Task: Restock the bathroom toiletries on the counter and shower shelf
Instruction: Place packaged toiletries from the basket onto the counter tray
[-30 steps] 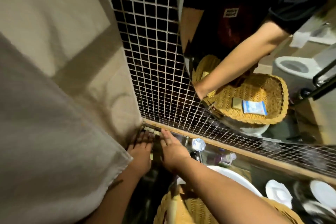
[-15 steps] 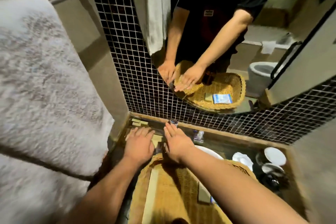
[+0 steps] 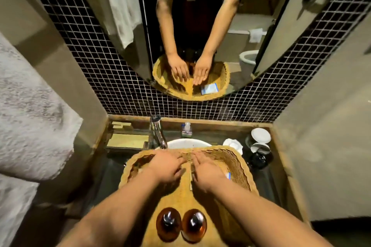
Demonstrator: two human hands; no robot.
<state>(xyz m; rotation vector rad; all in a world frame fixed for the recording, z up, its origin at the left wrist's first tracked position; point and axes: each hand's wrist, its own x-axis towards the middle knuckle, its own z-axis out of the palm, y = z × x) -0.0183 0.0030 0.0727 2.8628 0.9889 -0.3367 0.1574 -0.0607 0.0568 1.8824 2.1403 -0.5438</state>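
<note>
Left hand (image 3: 167,168) and right hand (image 3: 206,173) lie inside wicker basket (image 3: 240,163).

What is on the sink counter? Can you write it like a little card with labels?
place: bathroom counter with sink, tap, mirror
basket: wicker, covering the sink's near side
left hand: flat inside the basket
right hand: flat inside the basket, beside the left
bottles: two brown pump ones, upright, at the basket's near end
tray: tan packets, left of the tap
cups: white lids, right side
towel: white, far left
</note>
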